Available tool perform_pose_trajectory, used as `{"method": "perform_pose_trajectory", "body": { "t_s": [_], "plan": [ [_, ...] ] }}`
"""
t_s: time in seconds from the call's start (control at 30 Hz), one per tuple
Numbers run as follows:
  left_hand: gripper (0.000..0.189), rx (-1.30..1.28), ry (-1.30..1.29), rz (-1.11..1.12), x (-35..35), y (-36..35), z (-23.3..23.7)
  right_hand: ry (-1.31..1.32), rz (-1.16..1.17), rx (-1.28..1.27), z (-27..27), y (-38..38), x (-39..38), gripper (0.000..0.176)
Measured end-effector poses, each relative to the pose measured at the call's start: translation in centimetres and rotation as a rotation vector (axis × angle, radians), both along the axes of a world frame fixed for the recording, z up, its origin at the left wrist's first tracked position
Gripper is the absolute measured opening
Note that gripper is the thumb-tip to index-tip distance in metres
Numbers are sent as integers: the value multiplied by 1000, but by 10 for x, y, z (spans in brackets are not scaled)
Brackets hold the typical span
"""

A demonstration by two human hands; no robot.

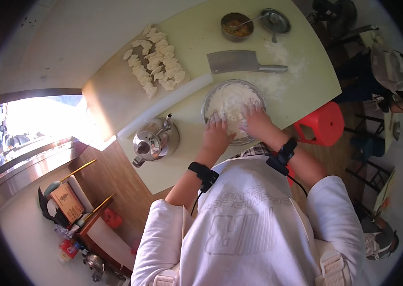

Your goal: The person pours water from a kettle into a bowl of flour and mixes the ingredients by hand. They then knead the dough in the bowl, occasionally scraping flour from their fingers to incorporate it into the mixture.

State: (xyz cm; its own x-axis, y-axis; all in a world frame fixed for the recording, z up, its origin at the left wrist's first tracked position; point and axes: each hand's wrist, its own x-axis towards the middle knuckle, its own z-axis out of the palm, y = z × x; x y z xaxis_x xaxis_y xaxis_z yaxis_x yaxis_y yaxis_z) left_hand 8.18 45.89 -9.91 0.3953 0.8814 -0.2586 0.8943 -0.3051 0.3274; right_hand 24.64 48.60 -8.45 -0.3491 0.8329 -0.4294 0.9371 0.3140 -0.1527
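Both hands are in a round metal bowl (205, 101) of white flour (232, 99) near the table's front edge. My left hand (217, 135) lies at the bowl's left side, its floury fingers stretched out on the flour. At the right side, my right hand (257, 123) has its fingers spread and partly sunk in the flour. Whether dough lies under the fingers is hidden. Just beyond the bowl, a cleaver (232, 62) lies flat with its handle to the right. A metal kettle (168, 143) stands left of my left hand.
Several shaped dough pieces (163, 59) lie at the table's far left. A pot of filling (232, 31) with a spoon (251, 21) stands at the back, beside a metal lid (277, 21). Loose flour dusts the pale table (301, 95). A red stool (323, 124) is at right.
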Motion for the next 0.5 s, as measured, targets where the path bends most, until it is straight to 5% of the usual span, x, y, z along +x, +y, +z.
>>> {"method": "perform_pose_trajectory", "body": {
  "t_s": [0.33,0.43,0.5],
  "plan": [
    [75,-65,101,12,7,0,11,8,-48,49,2,-11,-5,73],
    [72,-154,-32,93,7,1,14,-34,70,102,4,-12,-8,62],
    [68,-505,-134,106,9,9,24,27,-66,72,-2,-15,-7,42]
  ]
}}
